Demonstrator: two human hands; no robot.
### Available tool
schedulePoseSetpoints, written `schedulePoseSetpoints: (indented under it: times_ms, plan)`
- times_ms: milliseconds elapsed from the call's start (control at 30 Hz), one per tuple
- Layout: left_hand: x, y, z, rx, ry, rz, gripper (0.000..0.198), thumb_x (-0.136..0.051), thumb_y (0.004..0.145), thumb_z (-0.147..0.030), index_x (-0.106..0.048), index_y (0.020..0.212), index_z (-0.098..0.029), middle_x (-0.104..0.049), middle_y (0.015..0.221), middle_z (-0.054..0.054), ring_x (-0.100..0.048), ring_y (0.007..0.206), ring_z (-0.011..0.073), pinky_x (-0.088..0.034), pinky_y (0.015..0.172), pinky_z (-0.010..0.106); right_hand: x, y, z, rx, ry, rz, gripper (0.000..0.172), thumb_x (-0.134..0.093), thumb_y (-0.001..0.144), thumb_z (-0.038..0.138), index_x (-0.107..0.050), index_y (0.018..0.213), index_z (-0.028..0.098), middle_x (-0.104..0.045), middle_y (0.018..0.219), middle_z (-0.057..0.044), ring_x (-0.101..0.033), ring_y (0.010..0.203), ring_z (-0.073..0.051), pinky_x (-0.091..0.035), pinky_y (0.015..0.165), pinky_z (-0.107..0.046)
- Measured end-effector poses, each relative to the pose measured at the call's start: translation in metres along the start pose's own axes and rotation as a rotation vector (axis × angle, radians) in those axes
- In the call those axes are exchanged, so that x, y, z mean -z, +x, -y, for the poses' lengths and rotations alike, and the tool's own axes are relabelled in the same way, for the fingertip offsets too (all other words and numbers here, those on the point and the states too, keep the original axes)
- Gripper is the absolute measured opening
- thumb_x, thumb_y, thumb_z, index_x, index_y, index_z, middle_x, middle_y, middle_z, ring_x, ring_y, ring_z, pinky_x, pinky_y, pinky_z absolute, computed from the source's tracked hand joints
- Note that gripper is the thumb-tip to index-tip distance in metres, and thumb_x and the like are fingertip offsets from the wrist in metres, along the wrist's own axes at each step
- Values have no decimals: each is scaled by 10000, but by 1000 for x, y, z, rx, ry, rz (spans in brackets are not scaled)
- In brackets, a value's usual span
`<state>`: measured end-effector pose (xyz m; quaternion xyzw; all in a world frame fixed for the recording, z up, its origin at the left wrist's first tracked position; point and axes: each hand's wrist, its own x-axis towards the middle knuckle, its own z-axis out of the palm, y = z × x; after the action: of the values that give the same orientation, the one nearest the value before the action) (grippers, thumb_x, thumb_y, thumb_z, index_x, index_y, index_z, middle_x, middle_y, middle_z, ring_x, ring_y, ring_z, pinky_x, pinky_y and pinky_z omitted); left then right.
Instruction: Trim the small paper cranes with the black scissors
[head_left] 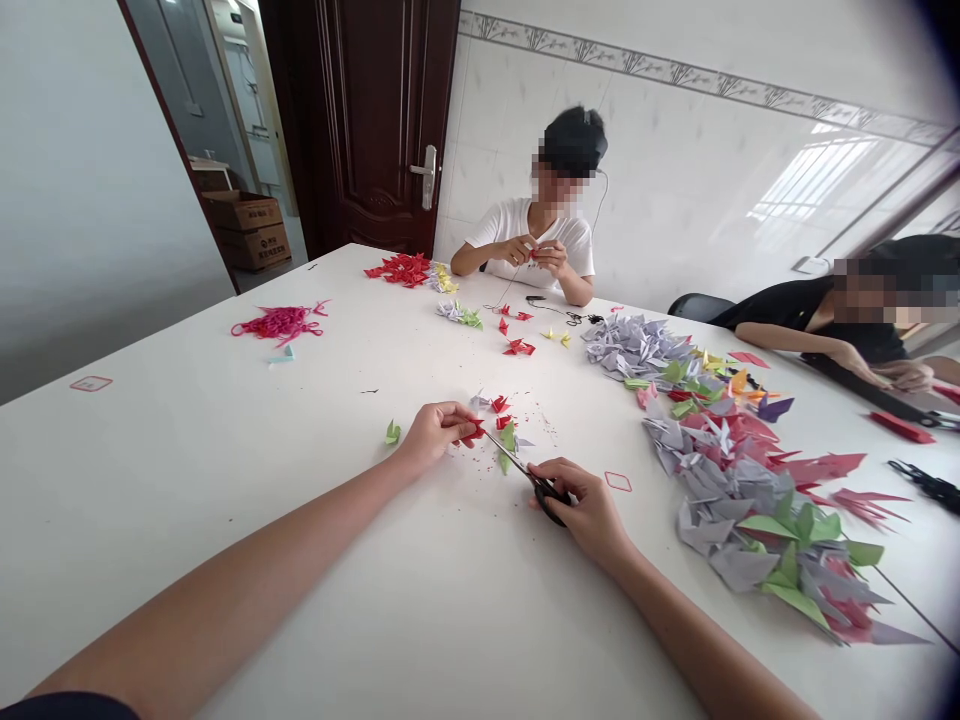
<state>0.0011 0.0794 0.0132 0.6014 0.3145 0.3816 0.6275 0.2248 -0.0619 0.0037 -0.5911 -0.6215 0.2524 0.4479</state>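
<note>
Currently, the left hand pinches a red paper scrap in a narrow grip; the right hand closes on black-handled scissors, well apart from the folded-paper pile near the worktop edge.

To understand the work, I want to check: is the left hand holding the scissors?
No, the scissors are in the right hand, while the left hand pinches a small red paper piece.
</note>
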Motion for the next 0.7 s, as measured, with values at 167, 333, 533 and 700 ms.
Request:
schedulePoseSetpoints:
  times_ms: [167,333,533,700]
  plan:
    - [0,-2,-2,-9,10,13,289,-797,731,-392,-697,873,-161,-746,798,51,-657,655,139,-476,679,282,0,1,-2,-40,91,9,312,-613,692,181,-768,962,210,-682,952,-61,-471,578,-112,-453,544,-269]
    - [-2,-6,-7,-18,21,29,345,-784,751,-448,-696,896,-147,-734,818,57,-647,669,136,-477,660,270,-4,-2,-1,22,-21,-62,264,-646,735,222,-757,974,214,-700,971,-71,-481,601,-127,-496,588,-299]
    - [-4,-6,-10,-15,0,8,321,-800,723,-417,-696,844,-139,-704,757,41,-622,648,126,-494,666,271,-7,-6,4,187,-247,-121,261,-616,790,195,-752,1006,251,-700,960,-51,-566,620,-143,-505,560,-293]
    - [-4,-5,-7,-18,-9,29,300,-788,737,-402,-689,845,-140,-708,760,43,-632,653,128,-502,679,275,-7,-8,3,241,-331,-131,254,-575,834,191,-739,1017,252,-694,984,-53,-659,692,-157,-516,555,-271]
